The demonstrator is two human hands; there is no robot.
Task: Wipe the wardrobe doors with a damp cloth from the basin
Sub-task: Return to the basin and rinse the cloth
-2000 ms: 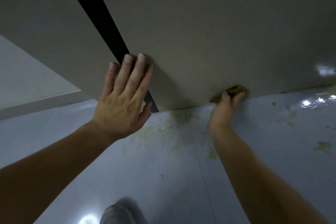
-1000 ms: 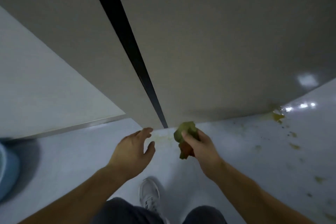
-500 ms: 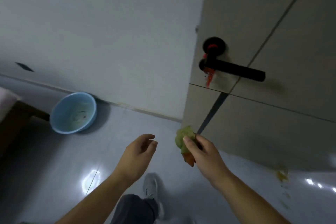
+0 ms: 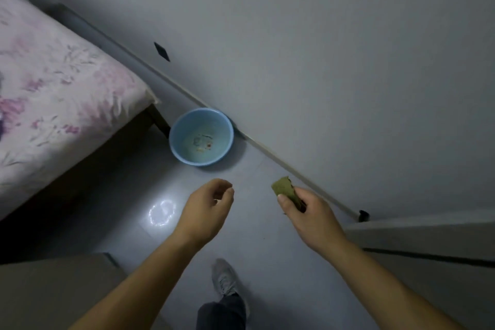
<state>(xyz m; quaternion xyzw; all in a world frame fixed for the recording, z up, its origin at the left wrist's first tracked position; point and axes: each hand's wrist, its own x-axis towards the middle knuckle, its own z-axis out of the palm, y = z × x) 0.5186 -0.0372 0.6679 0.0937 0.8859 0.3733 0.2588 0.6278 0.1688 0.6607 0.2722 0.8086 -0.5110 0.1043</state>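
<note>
The right hand [image 4: 312, 218] is pinching the green cloth [image 4: 284, 189] in its grip — the left hand [image 4: 207, 209] is hanging loosely curled, holding nothing — near the blue basin [image 4: 175, 147].

Floral pink bedding [image 4: 53, 83] at left; grey shoe [image 4: 223, 280] on glossy pale floor [image 4: 107, 209]; small black diamond mark [image 4: 161, 51] on grey wall [image 4: 321, 61].

Nothing in the room can be read: no words, numbers or brand marks. The blue basin [image 4: 177, 139] in the middle of the frame has a small coloured patch on its bottom, but it is too blurred to tell whether it has any letters. The bedspread [image 4: 53, 83] at the upper left has only a pink flower pattern.
</note>
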